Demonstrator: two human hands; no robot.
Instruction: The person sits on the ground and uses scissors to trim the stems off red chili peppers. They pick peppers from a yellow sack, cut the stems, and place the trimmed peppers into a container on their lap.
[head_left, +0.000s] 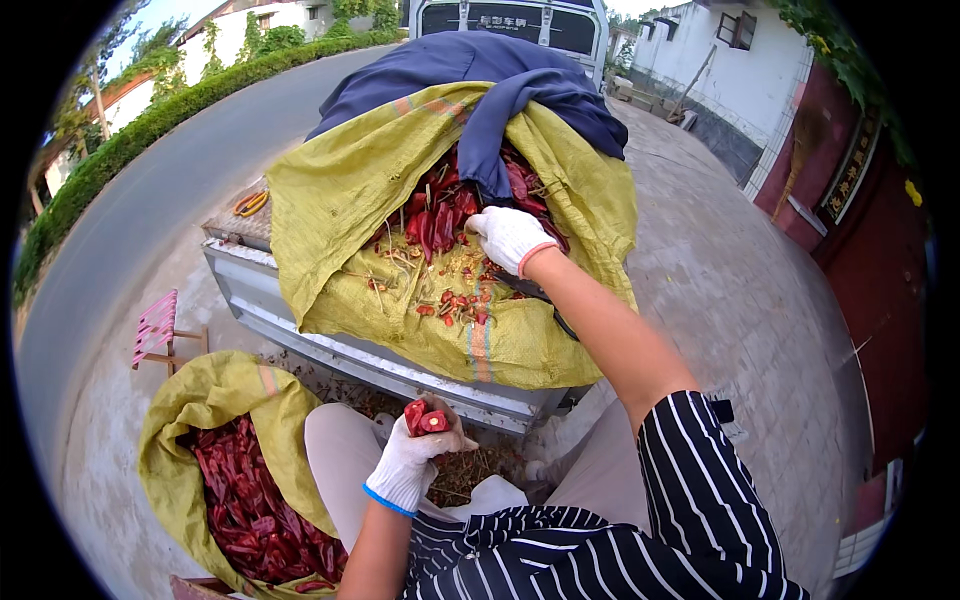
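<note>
My left hand, in a white knit glove with a blue cuff, is closed around red chili peppers above my lap. Their cut ends face up. My right hand, gloved with a pink cuff, reaches to the pile of dried red chili peppers in an open yellow woven sack. Its fingers are curled at the pile; what lies between them is hidden. Chili stem caps and seeds lie loose on the sack's front flap. Under my right forearm is a black tool, partly covered.
A second yellow woven sack full of red chilies stands at lower left. The big sack rests on a truck bed, partly under dark blue cloth. Orange-handled scissors lie at its left. A folding stool stands on the ground.
</note>
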